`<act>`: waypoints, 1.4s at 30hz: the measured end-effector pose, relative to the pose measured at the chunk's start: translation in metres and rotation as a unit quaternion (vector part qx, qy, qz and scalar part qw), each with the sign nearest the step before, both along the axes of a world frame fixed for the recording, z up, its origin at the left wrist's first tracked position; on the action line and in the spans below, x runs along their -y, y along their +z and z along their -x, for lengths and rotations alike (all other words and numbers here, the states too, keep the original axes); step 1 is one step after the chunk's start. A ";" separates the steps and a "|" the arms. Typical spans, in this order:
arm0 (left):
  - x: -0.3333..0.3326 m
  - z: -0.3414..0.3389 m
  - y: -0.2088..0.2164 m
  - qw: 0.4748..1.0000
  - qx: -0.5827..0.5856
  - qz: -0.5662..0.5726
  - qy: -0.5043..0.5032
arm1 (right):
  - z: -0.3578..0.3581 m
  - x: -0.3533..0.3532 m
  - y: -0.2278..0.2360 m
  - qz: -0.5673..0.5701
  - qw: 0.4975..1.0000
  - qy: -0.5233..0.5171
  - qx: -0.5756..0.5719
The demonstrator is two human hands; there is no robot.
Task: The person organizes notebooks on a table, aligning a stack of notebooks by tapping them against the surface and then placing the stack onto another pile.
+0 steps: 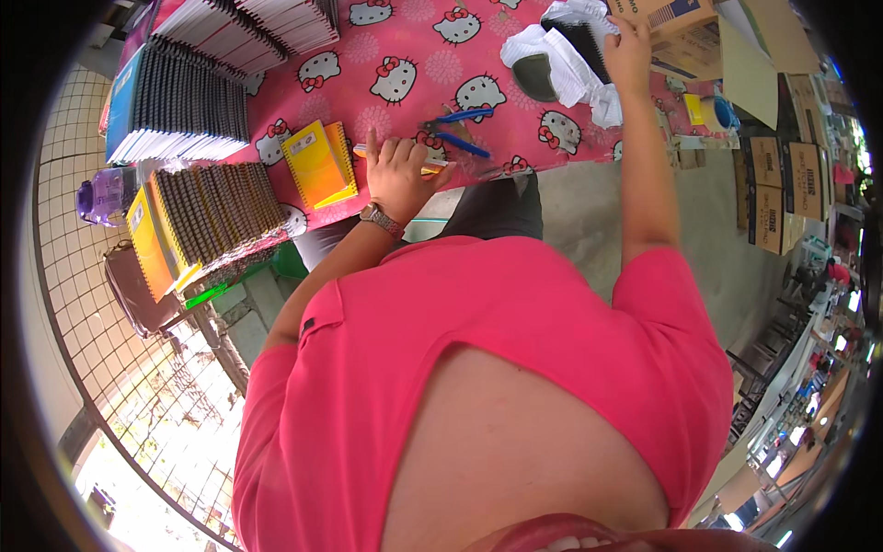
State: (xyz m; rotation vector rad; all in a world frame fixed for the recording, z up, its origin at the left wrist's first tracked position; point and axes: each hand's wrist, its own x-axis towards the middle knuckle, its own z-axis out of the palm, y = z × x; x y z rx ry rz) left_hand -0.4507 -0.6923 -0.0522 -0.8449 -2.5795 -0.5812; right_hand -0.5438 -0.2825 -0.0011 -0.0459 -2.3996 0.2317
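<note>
My left hand [400, 175], with a watch on its wrist, lies over a thin notebook [434, 166] at the table's near edge. Its fingers are spread and the thumb points right; the hand hides most of the notebook. To its left lie yellow-orange spiral notebooks [319, 170]. Blue-handled pliers [460, 116] rest just beyond its thumb. My right arm stretches to the far right, where my right hand [630, 51] has bent fingers at a bundle of black spiral coils [586, 51] in crumpled white paper [547, 55]. What its fingertips hold is too small to make out.
Stacks of spiral notebooks [189, 101] and yellow ones [221, 207] fill the table's left side. A dark green oval piece [534, 78] lies by the paper. Cardboard boxes [690, 46] stand at the far right, near a tape roll [722, 112]. A purple bottle [103, 196] is by the wire mesh.
</note>
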 end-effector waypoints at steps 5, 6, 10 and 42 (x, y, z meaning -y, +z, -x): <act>-0.005 -0.005 -0.002 1.000 -0.016 -0.017 0.004 | -0.090 0.151 -0.009 0.397 0.866 0.248 0.174; -0.004 -0.006 -0.003 1.000 -0.018 -0.014 -0.004 | -0.109 0.174 -0.011 0.355 0.872 0.274 0.196; 0.000 -0.007 -0.002 0.999 -0.005 0.015 -0.033 | -0.147 0.222 -0.021 0.377 0.855 0.249 0.255; 0.024 -0.004 0.015 0.988 0.064 0.063 -0.128 | -0.130 0.236 0.015 0.424 0.773 0.197 0.428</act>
